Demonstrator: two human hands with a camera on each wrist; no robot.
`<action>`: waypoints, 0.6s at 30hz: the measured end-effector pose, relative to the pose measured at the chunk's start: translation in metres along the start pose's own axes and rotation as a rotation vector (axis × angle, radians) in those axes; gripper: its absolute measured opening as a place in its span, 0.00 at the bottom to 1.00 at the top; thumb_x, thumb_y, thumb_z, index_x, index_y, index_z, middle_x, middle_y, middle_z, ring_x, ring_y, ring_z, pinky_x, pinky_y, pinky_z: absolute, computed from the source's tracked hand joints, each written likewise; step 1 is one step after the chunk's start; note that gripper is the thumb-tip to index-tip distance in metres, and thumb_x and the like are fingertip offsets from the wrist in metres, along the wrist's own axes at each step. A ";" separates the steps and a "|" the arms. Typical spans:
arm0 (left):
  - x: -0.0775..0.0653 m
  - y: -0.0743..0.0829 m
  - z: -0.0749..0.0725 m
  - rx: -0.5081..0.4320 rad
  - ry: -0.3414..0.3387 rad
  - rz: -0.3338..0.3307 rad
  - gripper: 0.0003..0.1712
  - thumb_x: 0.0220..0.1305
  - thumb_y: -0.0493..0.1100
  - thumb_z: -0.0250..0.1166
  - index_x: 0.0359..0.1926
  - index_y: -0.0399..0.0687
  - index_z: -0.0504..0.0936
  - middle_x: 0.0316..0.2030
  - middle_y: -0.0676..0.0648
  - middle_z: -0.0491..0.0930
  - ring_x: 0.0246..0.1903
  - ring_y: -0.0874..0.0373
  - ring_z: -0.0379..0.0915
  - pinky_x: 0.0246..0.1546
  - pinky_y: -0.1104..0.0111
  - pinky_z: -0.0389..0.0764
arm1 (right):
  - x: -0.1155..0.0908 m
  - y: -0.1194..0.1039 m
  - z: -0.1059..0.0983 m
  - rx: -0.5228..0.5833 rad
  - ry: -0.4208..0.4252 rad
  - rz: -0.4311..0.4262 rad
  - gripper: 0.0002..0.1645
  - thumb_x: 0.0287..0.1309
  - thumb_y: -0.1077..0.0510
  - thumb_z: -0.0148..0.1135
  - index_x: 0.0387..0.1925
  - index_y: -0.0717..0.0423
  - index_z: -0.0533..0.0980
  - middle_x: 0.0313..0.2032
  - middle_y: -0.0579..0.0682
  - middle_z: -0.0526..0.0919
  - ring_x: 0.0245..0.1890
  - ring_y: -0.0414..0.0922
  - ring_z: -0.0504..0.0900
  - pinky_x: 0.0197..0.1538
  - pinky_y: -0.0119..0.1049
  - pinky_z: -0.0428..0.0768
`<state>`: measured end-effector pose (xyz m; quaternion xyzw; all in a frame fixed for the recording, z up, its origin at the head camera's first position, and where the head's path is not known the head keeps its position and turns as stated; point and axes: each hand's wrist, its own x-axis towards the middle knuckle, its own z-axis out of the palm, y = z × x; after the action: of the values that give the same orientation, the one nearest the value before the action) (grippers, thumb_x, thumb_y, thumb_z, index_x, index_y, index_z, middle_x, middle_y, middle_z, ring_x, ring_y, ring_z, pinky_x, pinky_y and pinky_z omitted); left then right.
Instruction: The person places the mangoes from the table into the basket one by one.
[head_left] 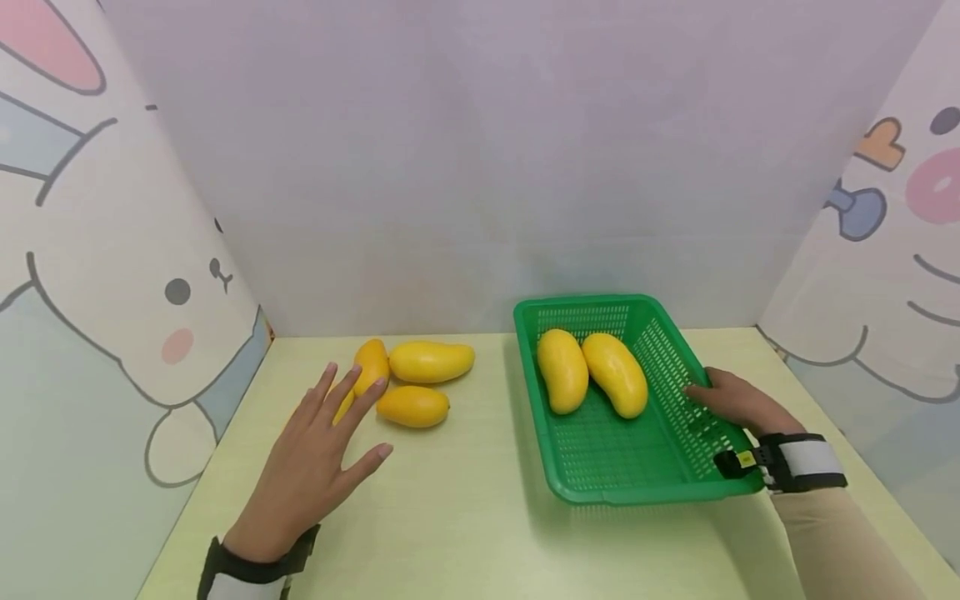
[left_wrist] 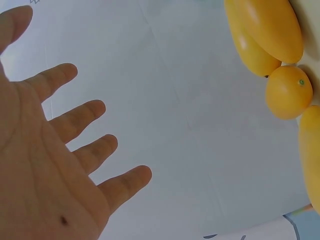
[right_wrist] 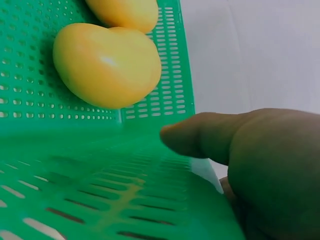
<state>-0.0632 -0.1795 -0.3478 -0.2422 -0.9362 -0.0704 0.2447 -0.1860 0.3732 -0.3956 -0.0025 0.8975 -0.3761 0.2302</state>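
My left hand (head_left: 311, 462) hovers with fingers spread at the left, partly covering a group of yellow mangoes. Its open palm (left_wrist: 45, 165) faces the left wrist camera and holds nothing. Beyond its fingertips lie a long pale-yellow mango (head_left: 432, 362), a deeper yellow mango (head_left: 414, 407) and an upright-looking one (head_left: 371, 364); another is mostly hidden behind the fingers. My right hand (head_left: 742, 402) grips the right rim of a green plastic basket (head_left: 600, 498), thumb (right_wrist: 200, 134) over the inside wall. Two mangoes (head_left: 562, 372) (head_left: 617, 375) lie side by side toward the basket's back.
The pale yellow tabletop (head_left: 442, 517) runs back to a plain whitish wall (head_left: 480, 183). Side panels with cartoon rabbit drawings (head_left: 142, 333) stand left and right. The basket stands on the table's right half, close to the back wall.
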 end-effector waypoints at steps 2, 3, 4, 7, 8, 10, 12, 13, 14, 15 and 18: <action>0.000 0.001 0.000 -0.002 -0.005 -0.002 0.41 0.61 0.67 0.52 0.71 0.63 0.53 0.70 0.46 0.52 0.69 0.44 0.39 0.63 0.49 0.52 | -0.001 -0.001 0.001 0.016 0.004 -0.005 0.43 0.69 0.43 0.42 0.62 0.78 0.44 0.38 0.61 0.72 0.30 0.48 0.78 0.34 0.43 0.79; 0.000 0.001 0.000 -0.003 -0.007 -0.003 0.41 0.61 0.67 0.52 0.71 0.63 0.54 0.70 0.46 0.52 0.69 0.44 0.40 0.63 0.49 0.52 | -0.001 -0.001 0.002 0.021 0.005 -0.009 0.44 0.69 0.41 0.41 0.62 0.77 0.44 0.38 0.61 0.72 0.30 0.48 0.78 0.34 0.43 0.79; 0.000 0.001 0.000 -0.002 -0.008 -0.003 0.41 0.61 0.67 0.52 0.71 0.62 0.54 0.70 0.45 0.52 0.68 0.44 0.40 0.63 0.49 0.53 | -0.002 -0.002 0.001 0.025 0.010 -0.019 0.46 0.69 0.40 0.41 0.62 0.78 0.44 0.38 0.61 0.72 0.29 0.48 0.78 0.33 0.43 0.79; 0.000 0.001 0.000 -0.005 -0.011 -0.007 0.41 0.61 0.67 0.52 0.71 0.63 0.54 0.70 0.45 0.52 0.68 0.43 0.40 0.62 0.48 0.54 | -0.002 -0.004 0.001 0.030 0.020 -0.036 0.49 0.67 0.36 0.41 0.64 0.76 0.41 0.40 0.64 0.71 0.30 0.49 0.78 0.34 0.44 0.79; 0.000 0.001 0.000 -0.005 -0.011 -0.007 0.41 0.61 0.67 0.52 0.71 0.63 0.53 0.70 0.45 0.52 0.68 0.43 0.40 0.62 0.48 0.54 | -0.002 -0.004 0.001 0.015 0.024 -0.044 0.51 0.67 0.35 0.40 0.65 0.75 0.39 0.43 0.67 0.69 0.32 0.50 0.78 0.36 0.44 0.79; 0.000 0.001 0.000 -0.007 -0.011 -0.007 0.41 0.61 0.67 0.52 0.71 0.63 0.53 0.70 0.45 0.52 0.68 0.43 0.40 0.62 0.48 0.54 | -0.002 -0.004 0.000 -0.012 0.033 -0.058 0.53 0.66 0.33 0.37 0.67 0.74 0.35 0.52 0.74 0.63 0.39 0.56 0.76 0.41 0.48 0.77; 0.001 0.001 0.000 -0.009 -0.011 -0.009 0.41 0.61 0.67 0.52 0.71 0.64 0.53 0.70 0.45 0.52 0.68 0.43 0.40 0.62 0.48 0.54 | -0.002 -0.005 -0.001 -0.040 0.045 -0.063 0.55 0.66 0.31 0.35 0.68 0.71 0.31 0.60 0.78 0.53 0.50 0.65 0.69 0.47 0.56 0.73; 0.001 0.001 0.000 -0.010 -0.011 -0.009 0.41 0.61 0.67 0.52 0.71 0.64 0.52 0.70 0.45 0.52 0.68 0.43 0.40 0.62 0.48 0.54 | -0.002 -0.005 -0.001 -0.051 0.052 -0.072 0.55 0.65 0.30 0.34 0.68 0.69 0.29 0.62 0.79 0.47 0.55 0.69 0.63 0.50 0.60 0.70; 0.001 0.001 0.000 -0.009 -0.010 -0.010 0.41 0.61 0.67 0.52 0.71 0.64 0.52 0.70 0.45 0.52 0.68 0.44 0.40 0.62 0.48 0.54 | -0.003 -0.006 -0.002 -0.057 0.061 -0.085 0.54 0.65 0.30 0.33 0.69 0.66 0.28 0.64 0.79 0.42 0.58 0.72 0.57 0.51 0.64 0.66; 0.001 0.001 0.000 -0.009 -0.010 -0.009 0.41 0.61 0.68 0.52 0.71 0.64 0.53 0.70 0.45 0.52 0.68 0.43 0.40 0.62 0.48 0.54 | -0.004 -0.007 -0.003 -0.057 0.071 -0.099 0.54 0.65 0.30 0.33 0.69 0.64 0.27 0.65 0.78 0.38 0.61 0.74 0.50 0.52 0.68 0.62; 0.001 0.001 0.000 -0.007 -0.011 -0.011 0.41 0.61 0.68 0.52 0.71 0.64 0.53 0.70 0.46 0.52 0.68 0.44 0.40 0.61 0.47 0.55 | -0.007 -0.014 -0.004 -0.070 0.132 -0.164 0.51 0.66 0.31 0.33 0.70 0.60 0.28 0.66 0.76 0.35 0.62 0.75 0.41 0.54 0.72 0.55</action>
<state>-0.0639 -0.1783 -0.3470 -0.2383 -0.9386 -0.0736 0.2382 -0.1842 0.3671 -0.3808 -0.0593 0.9201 -0.3615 0.1386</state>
